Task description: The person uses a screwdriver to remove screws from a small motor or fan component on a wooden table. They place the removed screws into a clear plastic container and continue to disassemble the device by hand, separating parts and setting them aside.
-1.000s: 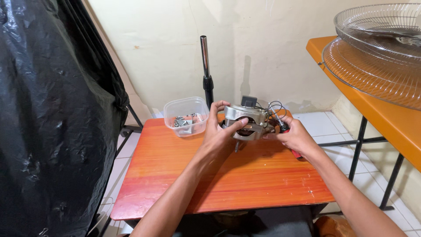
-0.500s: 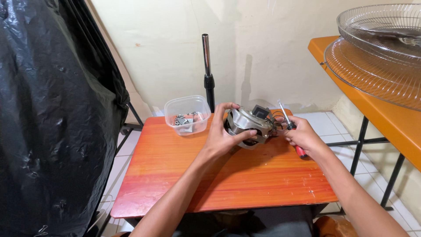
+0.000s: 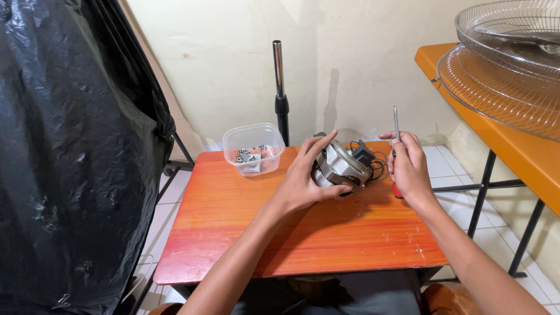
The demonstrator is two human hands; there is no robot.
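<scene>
My left hand (image 3: 306, 178) grips a grey metal fan motor (image 3: 342, 166) with black wires, holding it tilted on the orange wooden table (image 3: 303, 227). My right hand (image 3: 409, 169) is closed around a screwdriver (image 3: 396, 123) with a red handle, its metal shaft pointing straight up, just right of the motor and apart from it.
A clear plastic tub (image 3: 254, 149) holding small metal parts stands at the table's back left. A metal pole (image 3: 279, 87) rises behind the table. Black plastic sheeting (image 3: 70, 151) hangs at the left. Wire fan grilles (image 3: 507, 64) lie on an orange table at the right.
My right hand has drawn away from the motor and turned the screwdriver upright. My left hand has tilted the motor and kept its hold.
</scene>
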